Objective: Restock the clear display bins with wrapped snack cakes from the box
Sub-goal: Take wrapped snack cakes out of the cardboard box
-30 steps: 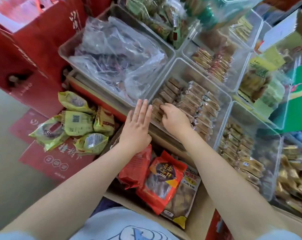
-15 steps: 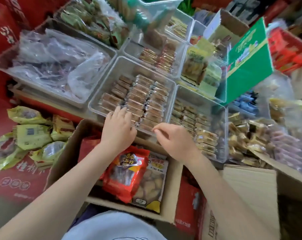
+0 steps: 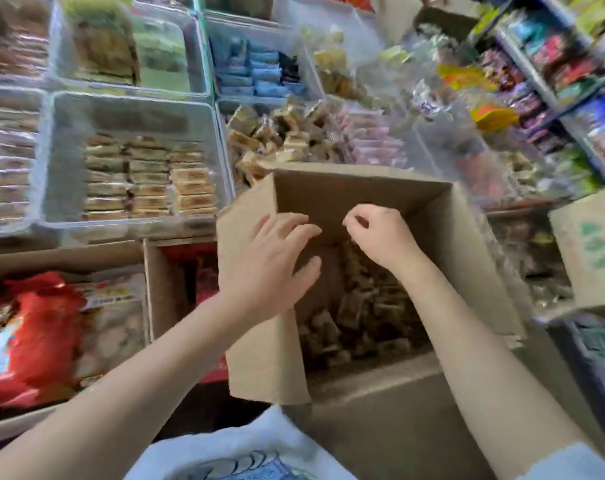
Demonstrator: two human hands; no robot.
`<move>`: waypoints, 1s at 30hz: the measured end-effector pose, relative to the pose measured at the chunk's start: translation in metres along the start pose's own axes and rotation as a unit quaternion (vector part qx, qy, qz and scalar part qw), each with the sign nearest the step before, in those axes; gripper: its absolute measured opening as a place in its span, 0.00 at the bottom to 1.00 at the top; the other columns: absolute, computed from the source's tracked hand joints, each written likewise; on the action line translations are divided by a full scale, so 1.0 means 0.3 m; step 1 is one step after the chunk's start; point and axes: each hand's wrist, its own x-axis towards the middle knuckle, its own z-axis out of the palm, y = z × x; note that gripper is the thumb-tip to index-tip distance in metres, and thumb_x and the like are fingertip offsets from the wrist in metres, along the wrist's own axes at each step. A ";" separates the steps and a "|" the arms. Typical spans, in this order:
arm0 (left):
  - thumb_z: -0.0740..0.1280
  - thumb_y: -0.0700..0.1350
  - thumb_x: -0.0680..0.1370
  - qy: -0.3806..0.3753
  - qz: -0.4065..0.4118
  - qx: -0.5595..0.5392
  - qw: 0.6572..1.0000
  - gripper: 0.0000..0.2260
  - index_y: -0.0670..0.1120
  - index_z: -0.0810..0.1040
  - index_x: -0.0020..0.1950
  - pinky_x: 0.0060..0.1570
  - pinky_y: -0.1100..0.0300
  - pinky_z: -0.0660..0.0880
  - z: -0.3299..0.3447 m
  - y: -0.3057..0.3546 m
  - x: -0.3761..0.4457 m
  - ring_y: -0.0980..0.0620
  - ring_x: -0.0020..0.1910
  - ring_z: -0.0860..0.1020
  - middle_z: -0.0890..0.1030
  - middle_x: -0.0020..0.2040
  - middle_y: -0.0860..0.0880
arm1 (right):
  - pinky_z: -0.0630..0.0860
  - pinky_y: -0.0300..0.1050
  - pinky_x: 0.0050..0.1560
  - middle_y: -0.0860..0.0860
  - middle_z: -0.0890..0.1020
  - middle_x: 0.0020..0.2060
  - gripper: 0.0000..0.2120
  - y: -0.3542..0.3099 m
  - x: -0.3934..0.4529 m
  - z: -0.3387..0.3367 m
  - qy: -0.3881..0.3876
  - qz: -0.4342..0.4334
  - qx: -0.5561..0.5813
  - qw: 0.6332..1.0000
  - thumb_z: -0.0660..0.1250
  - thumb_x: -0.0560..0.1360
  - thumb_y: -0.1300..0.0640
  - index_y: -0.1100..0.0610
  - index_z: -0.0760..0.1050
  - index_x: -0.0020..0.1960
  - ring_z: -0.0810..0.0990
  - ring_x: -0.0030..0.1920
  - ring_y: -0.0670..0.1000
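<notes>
- Your left hand (image 3: 266,268) is over the near-left corner of the open cardboard box (image 3: 467,258), fingers loosely spread and a bit bent. It looks like it's against the box's left flap (image 3: 259,355), but the frame is blurry, so I can't tell if it's actually touching. Nothing is held in it.
- Your right hand (image 3: 380,237) is just beside the left, hanging over the box's opening. The fingers are curled in with thumb and forefinger close together like a pinch. I can't tell if anything is between them.
- The wrapped snack cakes (image 3: 360,317) are piled down inside the box, right below both hands and a bit toward you.
- Up and left of your left hand there's a clear display bin (image 3: 69,216) with neat rows of wrapped cakes (image 3: 148,178) filling its near part.
- Straight beyond both hands, another bin holds a loose jumble of wrapped snacks (image 3: 294,136).
- Left of your left forearm is a second open carton with red snack bags (image 3: 34,334) in it.
</notes>
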 end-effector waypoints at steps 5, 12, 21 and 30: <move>0.64 0.52 0.79 0.003 -0.031 0.089 0.996 0.17 0.51 0.78 0.67 0.78 0.41 0.48 0.104 0.033 0.064 0.49 0.71 0.69 0.78 0.65 0.51 | 0.74 0.58 0.60 0.60 0.69 0.68 0.24 0.288 0.161 0.089 -0.046 0.138 -0.122 0.982 0.63 0.80 0.51 0.58 0.66 0.73 0.71 0.66 0.64; 0.54 0.60 0.76 -0.002 -0.042 0.089 0.995 0.26 0.52 0.79 0.66 0.79 0.41 0.46 0.107 0.037 0.071 0.50 0.76 0.64 0.78 0.67 0.53 | 0.74 0.58 0.63 0.63 0.59 0.74 0.21 0.471 0.264 0.243 -0.063 0.163 -0.240 0.955 0.53 0.83 0.60 0.62 0.61 0.76 0.62 0.72 0.63; 0.60 0.57 0.76 0.023 -0.037 0.079 0.996 0.21 0.53 0.78 0.66 0.80 0.43 0.46 0.125 0.017 0.081 0.51 0.74 0.65 0.78 0.67 0.54 | 0.78 0.49 0.49 0.53 0.76 0.61 0.18 0.352 0.264 0.134 -0.147 0.105 0.092 0.979 0.71 0.76 0.53 0.53 0.74 0.65 0.78 0.56 0.55; 0.73 0.60 0.75 0.024 -0.124 -0.328 0.936 0.30 0.61 0.65 0.74 0.72 0.50 0.69 0.000 0.020 0.055 0.61 0.65 0.74 0.78 0.61 0.62 | 0.76 0.57 0.65 0.64 0.78 0.63 0.18 0.014 0.033 -0.059 -0.292 -0.024 0.536 0.792 0.66 0.80 0.63 0.63 0.71 0.69 0.79 0.64 0.59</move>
